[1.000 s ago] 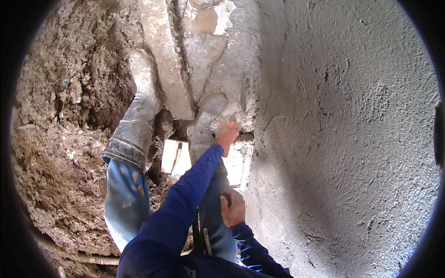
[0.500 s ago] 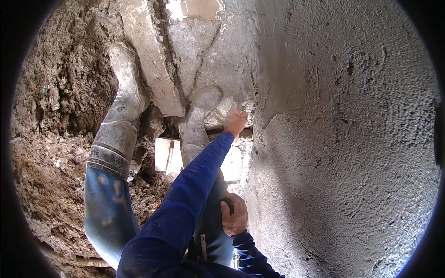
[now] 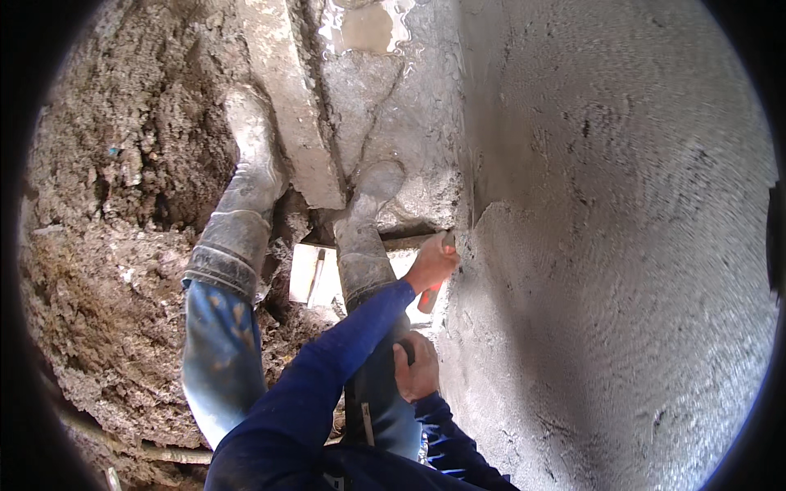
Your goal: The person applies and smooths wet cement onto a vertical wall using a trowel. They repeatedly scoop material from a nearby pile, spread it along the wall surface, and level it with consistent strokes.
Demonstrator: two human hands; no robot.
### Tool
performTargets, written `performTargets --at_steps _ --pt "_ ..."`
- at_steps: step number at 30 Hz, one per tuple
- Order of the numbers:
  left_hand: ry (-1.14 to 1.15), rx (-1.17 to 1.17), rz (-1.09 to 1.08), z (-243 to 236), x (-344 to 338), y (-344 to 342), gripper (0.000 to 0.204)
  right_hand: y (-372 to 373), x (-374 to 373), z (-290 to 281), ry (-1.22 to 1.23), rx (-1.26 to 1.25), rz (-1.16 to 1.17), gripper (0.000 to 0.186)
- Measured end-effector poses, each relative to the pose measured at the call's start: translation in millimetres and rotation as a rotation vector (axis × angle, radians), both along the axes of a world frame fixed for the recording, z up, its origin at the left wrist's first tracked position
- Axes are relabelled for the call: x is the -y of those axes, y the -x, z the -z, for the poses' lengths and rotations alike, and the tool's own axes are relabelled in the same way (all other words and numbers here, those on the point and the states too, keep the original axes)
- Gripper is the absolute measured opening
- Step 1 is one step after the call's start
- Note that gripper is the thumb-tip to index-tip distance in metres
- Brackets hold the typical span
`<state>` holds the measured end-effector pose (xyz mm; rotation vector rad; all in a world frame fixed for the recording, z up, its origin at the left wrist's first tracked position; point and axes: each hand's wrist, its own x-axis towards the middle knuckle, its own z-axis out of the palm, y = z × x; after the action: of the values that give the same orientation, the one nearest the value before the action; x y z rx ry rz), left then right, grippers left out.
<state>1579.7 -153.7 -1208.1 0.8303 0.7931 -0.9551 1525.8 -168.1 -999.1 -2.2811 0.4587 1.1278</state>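
Observation:
My left hand [image 3: 434,262] grips a tool with an orange handle [image 3: 429,296] and a dark upper end, at the foot of the rough plastered wall [image 3: 622,245], above a brightly lit strip of ground. Below it, my right hand [image 3: 416,372] is curled at my right trouser leg [image 3: 372,401], around a dark shape I cannot make out. My muddy right boot [image 3: 368,266] stands left of the tool. My left boot [image 3: 237,229] lies farther left, along a concrete ledge [image 3: 286,98].
Crumbly excavated soil [image 3: 115,286] fills the left side. A small water puddle [image 3: 367,31] lies on the concrete at the top. A pale panel [image 3: 307,274] sits between my boots, and a pipe or pole [image 3: 172,454] runs across the soil at lower left.
My left hand has moved down and right from the concrete toward the wall's foot, showing more of the orange handle. My right hand stays at my leg.

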Motion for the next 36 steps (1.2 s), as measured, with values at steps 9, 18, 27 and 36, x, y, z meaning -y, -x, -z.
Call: performTargets --at_steps 9,18,27,36 --pt "-0.318 0.231 0.153 -126.0 -96.2 -27.5 0.025 2.5 -37.1 -24.1 -0.055 0.020 -0.299 0.023" --pt "-1.030 0.588 0.662 -285.8 -310.6 -182.8 0.048 -36.2 -75.1 -119.2 -0.102 0.025 -0.201 0.040" --pt "-1.082 0.530 0.532 -431.6 -422.3 -195.6 0.043 -79.6 -32.8 -187.9 -0.124 0.120 -0.072 0.043" --pt "-1.069 0.421 0.571 -433.0 -422.0 -176.6 0.049 -89.3 5.7 -212.0 -0.034 0.012 0.025 0.058"
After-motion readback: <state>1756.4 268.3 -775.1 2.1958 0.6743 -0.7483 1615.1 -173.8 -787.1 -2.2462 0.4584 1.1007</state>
